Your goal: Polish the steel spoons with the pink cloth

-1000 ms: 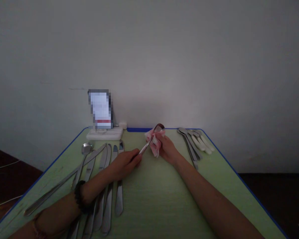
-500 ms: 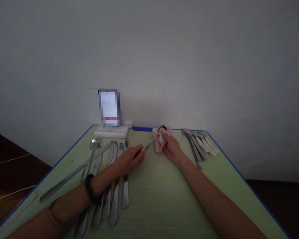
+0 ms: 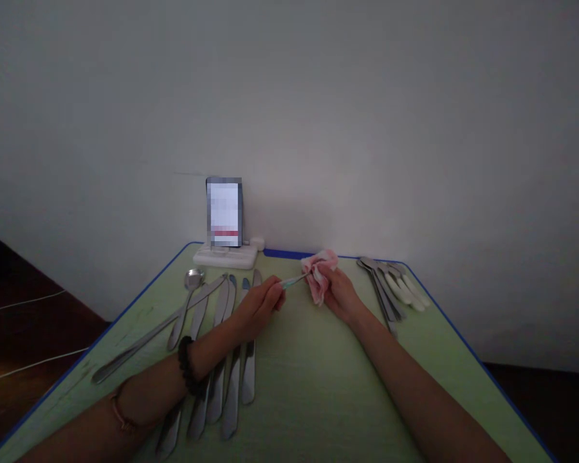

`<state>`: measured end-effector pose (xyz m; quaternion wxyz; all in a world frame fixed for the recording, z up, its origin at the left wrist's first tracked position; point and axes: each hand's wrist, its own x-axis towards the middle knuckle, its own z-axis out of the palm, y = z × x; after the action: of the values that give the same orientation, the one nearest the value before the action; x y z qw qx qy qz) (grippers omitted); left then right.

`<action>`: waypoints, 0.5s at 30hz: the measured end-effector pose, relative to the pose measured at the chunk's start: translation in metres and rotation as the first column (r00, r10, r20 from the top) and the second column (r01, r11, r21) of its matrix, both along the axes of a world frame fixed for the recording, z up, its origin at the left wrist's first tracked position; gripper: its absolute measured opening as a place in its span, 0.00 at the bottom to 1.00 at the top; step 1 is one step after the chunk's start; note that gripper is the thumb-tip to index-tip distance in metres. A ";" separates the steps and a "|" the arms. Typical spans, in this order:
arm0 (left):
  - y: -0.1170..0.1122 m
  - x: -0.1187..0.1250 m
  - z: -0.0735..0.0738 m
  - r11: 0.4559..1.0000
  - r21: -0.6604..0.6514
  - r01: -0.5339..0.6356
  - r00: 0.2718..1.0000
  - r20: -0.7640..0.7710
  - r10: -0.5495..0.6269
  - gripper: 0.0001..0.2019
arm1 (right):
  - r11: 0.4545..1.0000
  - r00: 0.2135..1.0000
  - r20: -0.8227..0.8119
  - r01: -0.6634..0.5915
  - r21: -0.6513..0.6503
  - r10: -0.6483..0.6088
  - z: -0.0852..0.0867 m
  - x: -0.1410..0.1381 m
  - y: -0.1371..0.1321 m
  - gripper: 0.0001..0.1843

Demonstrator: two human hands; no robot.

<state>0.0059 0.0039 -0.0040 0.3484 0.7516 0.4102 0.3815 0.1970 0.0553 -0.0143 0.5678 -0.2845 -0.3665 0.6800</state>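
Note:
My left hand (image 3: 260,307) pinches the handle end of a metal spoon (image 3: 295,280) above the green table (image 3: 318,373). My right hand (image 3: 340,292) is closed around a pink cloth (image 3: 320,271) that wraps the spoon's bowl, so the bowl is hidden. The spoon runs nearly level between the two hands. A dark bead bracelet sits on my left wrist.
Several table knives (image 3: 231,360) and a long spoon (image 3: 183,308) lie in a row under my left forearm. A bunch of spoons, some white-handled (image 3: 390,286), lies at the far right. A phone on a white stand (image 3: 225,254) is against the wall.
The pink cloth has closed over the spoon's bowl, which showed above it before. The spoon has tipped flatter. The view has drifted, so everything sits further right.

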 end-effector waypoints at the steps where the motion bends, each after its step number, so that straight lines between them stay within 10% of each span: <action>1: 0.000 0.000 0.000 1.000 0.001 -0.012 1.000 0.015 0.012 0.19 | 1.000 1.000 -0.006 -0.008 -0.004 0.008 0.000 0.000 0.000 0.06; 15: 0.001 0.002 0.005 0.961 -0.066 0.268 0.932 -0.234 -0.276 0.17 | 0.997 0.997 -0.071 0.024 -0.077 -0.029 -0.002 0.001 0.002 0.04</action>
<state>0.0077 0.0045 0.0008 0.3577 0.8359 0.3477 0.2290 0.1976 0.0576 -0.0162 0.5783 -0.2862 -0.3157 0.6957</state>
